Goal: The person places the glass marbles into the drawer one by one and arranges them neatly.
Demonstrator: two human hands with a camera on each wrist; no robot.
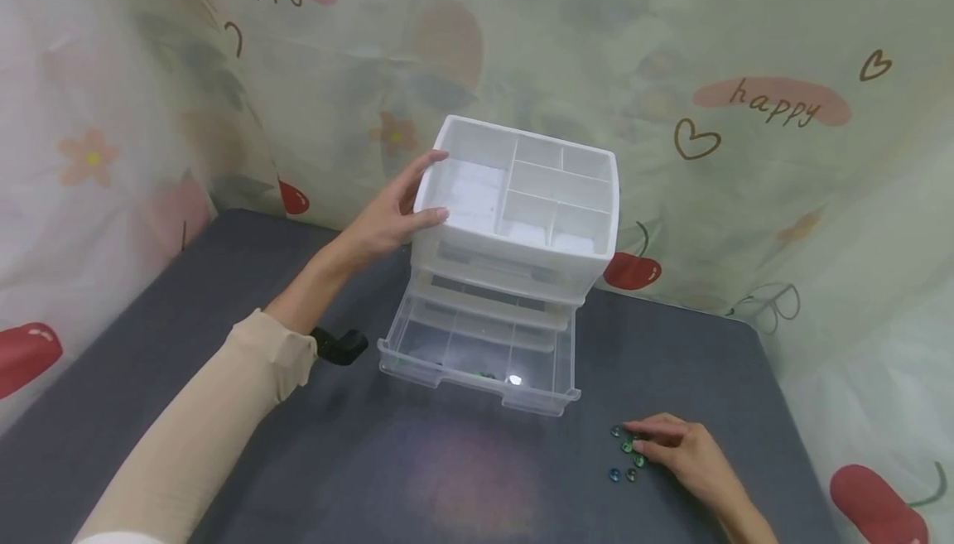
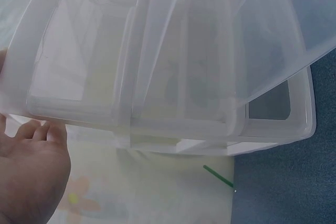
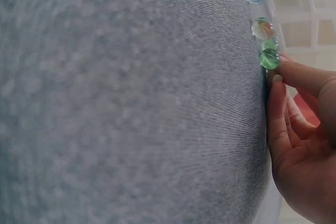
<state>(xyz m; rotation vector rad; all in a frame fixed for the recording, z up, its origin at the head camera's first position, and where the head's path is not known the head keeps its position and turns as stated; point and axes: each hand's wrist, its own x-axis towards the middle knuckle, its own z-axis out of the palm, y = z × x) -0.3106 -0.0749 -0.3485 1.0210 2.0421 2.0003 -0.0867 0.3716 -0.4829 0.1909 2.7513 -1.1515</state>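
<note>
A white plastic drawer organizer (image 1: pixel 514 258) has a sectioned top tray and a clear lower drawer (image 1: pixel 477 362) pulled out, with a few small marbles in it. My left hand (image 1: pixel 391 204) grips the organizer's left side, thumb on the top rim. The left wrist view shows that hand (image 2: pixel 34 169) against the translucent side wall. On the table to the right, my right hand (image 1: pixel 693 457) has thumb and fingertips pinched together at a green marble (image 1: pixel 628 446). Blue marble (image 1: pixel 614 474) and other glass marbles lie beside the fingers. In the right wrist view a green marble (image 3: pixel 270 59) sits right at the fingertips.
A dark grey cloth covers the table (image 1: pixel 708 370). Behind and beside it hangs a patterned curtain (image 1: pixel 745 196). A black curved object (image 1: pixel 341 347) shows by the left forearm, left of the drawer.
</note>
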